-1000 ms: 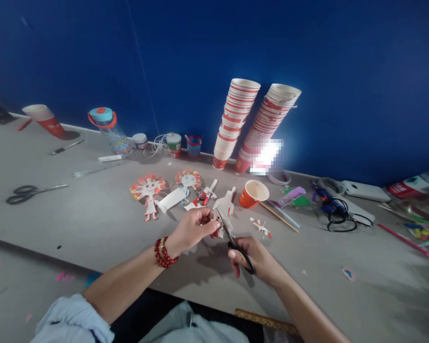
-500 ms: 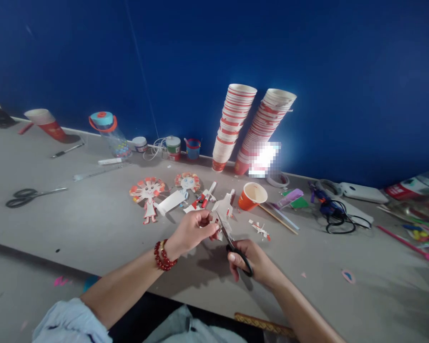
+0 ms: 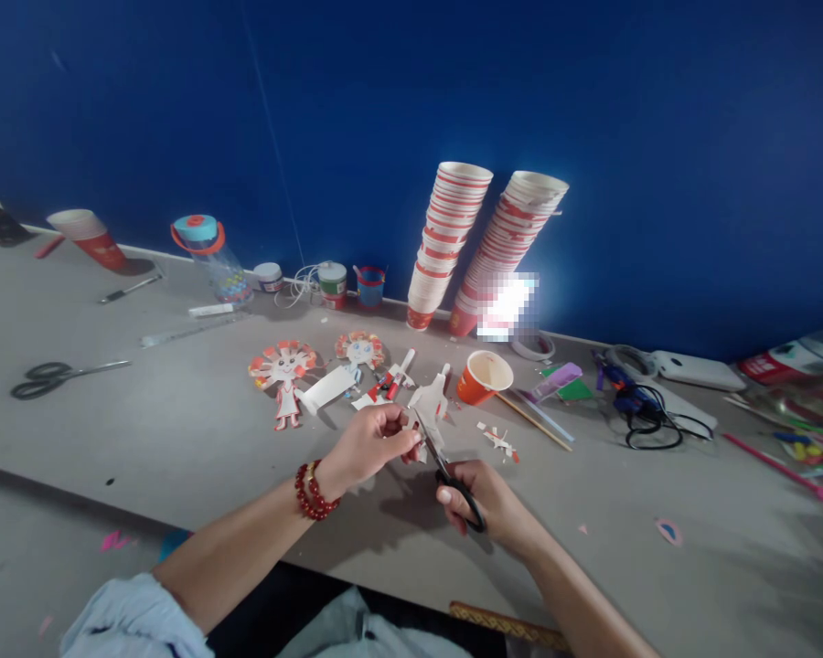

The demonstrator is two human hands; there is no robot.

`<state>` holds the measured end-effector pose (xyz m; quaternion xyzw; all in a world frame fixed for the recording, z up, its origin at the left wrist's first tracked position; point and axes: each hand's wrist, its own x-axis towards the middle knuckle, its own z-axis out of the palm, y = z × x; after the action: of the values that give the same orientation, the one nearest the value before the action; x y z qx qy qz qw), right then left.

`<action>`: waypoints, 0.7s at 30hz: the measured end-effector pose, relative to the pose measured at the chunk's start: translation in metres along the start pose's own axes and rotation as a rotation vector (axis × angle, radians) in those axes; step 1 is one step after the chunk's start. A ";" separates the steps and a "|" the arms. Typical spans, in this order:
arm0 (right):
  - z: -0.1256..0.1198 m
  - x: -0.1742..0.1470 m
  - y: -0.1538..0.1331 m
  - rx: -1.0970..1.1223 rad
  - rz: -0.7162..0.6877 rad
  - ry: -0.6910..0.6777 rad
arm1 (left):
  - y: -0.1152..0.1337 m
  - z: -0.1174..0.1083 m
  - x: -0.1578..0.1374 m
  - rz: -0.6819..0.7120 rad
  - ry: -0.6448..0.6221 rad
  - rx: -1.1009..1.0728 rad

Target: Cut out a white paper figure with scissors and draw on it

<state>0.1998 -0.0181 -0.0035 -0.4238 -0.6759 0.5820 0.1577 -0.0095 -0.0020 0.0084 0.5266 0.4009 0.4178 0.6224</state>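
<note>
Two hands apparently trimming: left hand [image 3: 374, 445] pinches paper piece [image 3: 422, 451] above table [image 3: 198, 420]; right hand [image 3: 486, 498] grips scissors [image 3: 442, 462], blades at piece, spread unclear. Next snip would call for steady pinch.

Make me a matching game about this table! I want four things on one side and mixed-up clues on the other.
Things:
1. Right hand
2. Bottle lid
3. Wrist beads
4. Cup nearest the hands

Clues:
A. Mostly red
B. Orange outside, whitish inside
C. Holding scissors
D. Light blue

Right pairs: 1-C, 2-D, 3-A, 4-B
</note>
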 end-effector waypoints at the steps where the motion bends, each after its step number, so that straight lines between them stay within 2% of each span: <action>1: 0.000 0.000 0.000 -0.002 0.004 0.004 | 0.000 0.000 0.000 -0.003 0.003 0.000; 21: 0.005 0.003 0.004 0.004 -0.002 0.028 | 0.002 0.005 -0.003 0.039 0.069 0.038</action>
<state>0.1956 -0.0193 -0.0091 -0.4311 -0.6726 0.5773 0.1686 -0.0060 -0.0061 0.0110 0.5314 0.4197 0.4402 0.5897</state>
